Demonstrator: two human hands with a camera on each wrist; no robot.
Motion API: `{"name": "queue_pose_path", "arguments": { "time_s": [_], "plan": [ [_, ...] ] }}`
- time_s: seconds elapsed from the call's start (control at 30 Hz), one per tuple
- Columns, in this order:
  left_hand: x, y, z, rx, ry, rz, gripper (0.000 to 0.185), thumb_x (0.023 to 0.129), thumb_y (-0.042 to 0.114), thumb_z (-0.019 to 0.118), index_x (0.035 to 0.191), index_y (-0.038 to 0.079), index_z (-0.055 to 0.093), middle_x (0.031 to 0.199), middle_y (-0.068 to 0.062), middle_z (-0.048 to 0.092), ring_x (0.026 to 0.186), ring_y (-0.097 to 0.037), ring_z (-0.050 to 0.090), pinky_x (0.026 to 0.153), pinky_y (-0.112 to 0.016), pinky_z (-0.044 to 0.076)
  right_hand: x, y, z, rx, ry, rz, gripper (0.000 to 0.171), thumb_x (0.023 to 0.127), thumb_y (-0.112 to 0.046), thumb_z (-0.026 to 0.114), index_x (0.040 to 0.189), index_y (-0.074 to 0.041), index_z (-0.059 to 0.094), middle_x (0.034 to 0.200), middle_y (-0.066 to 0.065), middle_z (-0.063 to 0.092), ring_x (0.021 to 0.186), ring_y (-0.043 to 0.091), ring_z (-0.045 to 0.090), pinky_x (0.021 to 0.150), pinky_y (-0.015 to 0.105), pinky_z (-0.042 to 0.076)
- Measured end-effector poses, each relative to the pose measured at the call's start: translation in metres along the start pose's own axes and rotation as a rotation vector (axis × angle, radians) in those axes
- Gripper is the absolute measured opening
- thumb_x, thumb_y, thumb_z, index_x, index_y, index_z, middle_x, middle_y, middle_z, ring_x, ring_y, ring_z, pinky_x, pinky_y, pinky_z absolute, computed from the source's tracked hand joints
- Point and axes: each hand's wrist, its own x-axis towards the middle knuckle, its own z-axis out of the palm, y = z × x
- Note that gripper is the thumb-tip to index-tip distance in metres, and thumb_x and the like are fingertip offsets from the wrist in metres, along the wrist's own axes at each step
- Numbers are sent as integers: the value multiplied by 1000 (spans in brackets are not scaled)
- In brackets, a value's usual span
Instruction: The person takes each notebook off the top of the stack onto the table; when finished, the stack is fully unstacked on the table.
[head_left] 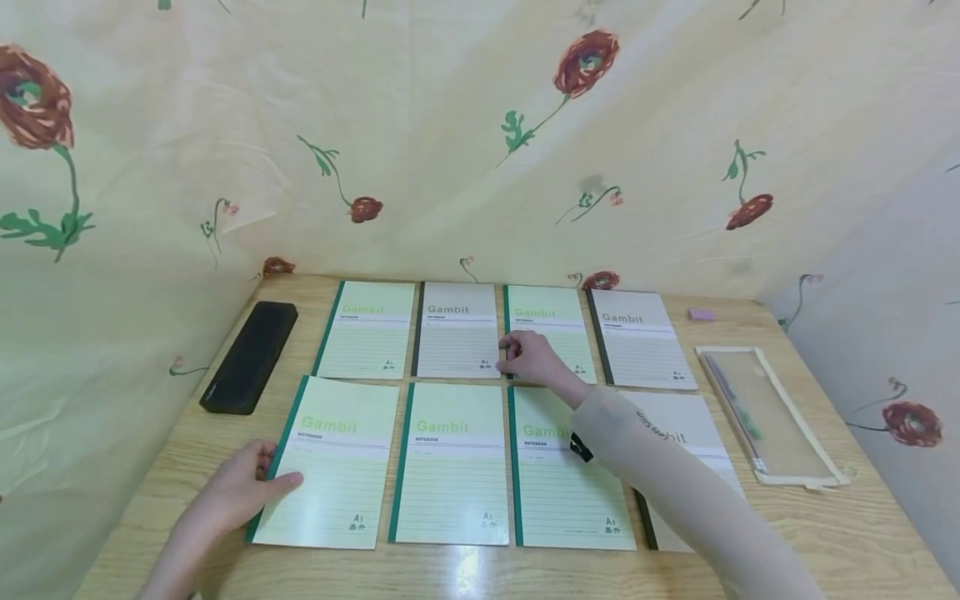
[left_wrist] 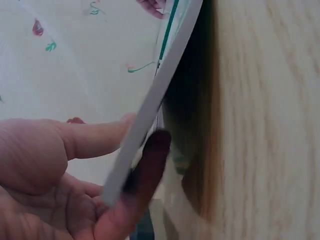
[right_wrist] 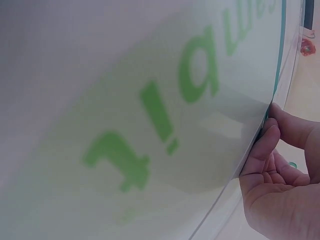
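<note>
Several Gambit notebooks lie in two rows. My left hand [head_left: 236,490] holds the green-spined notebook [head_left: 341,492] at the front left by its spine side. In the left wrist view the thumb lies on the cover and a finger is under this notebook [left_wrist: 157,90], whose edge is tilted up off the wood. My right hand [head_left: 536,358] pinches the lower spine corner of the third notebook in the back row, a green-spined notebook [head_left: 551,329]. Close to the right wrist camera, a cover with green lettering [right_wrist: 155,120] fills much of the view. The right forearm covers part of two front notebooks.
A black case [head_left: 251,358] lies at the left. On the right are a clear pouch [head_left: 802,425] with pencils inside and a small pink eraser [head_left: 702,314]. Beside the second green-spined front notebook [head_left: 453,492] lies another. Flowered cloth [head_left: 450,125] rises behind the table.
</note>
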Motion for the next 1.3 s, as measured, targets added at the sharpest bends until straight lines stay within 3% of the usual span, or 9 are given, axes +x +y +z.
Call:
{"name": "queue_pose_path", "arguments": {
  "time_s": [0.17,0.5,0.77,0.87,1.03,1.3],
  "plan": [
    [0,1,2,128,-13,-12,84,85,35,80,136,-17,39,115,-27,59,101,-36,57,86,-53,48,1,0,1,-3,5,-4,38,89,-10,75,123,2,62,84,6,59,73,18,51,64,28,42],
    [-4,3,3,258,17,-11,77,80,39,83,126,-11,47,91,-9,56,80,-25,51,66,-38,43,1,1,2,-3,14,10,37,89,-11,75,123,1,63,85,6,59,74,18,51,65,29,42],
    [-1,10,-11,266,41,3,79,83,43,80,129,-13,46,104,-18,61,88,-29,57,74,-47,48,1,0,3,8,19,3,38,89,-10,75,123,1,63,85,6,59,74,18,52,65,29,42],
    [1,18,-19,254,49,22,79,86,42,77,132,-14,44,110,-23,61,92,-31,59,74,-48,49,0,-1,3,11,17,6,38,89,-10,75,123,1,63,84,6,59,74,18,51,65,29,42],
    [7,37,-33,239,83,115,74,89,37,75,135,-12,44,111,-23,60,87,-29,58,68,-42,50,1,-2,4,21,14,-4,37,89,-10,75,122,2,63,83,6,59,73,18,51,64,29,42],
    [25,86,-39,215,151,251,64,93,34,71,135,-8,48,117,-23,59,99,-36,59,73,-44,50,1,-3,5,10,9,-5,40,90,-11,74,126,2,62,85,6,60,75,18,52,65,28,43]
  ]
}}
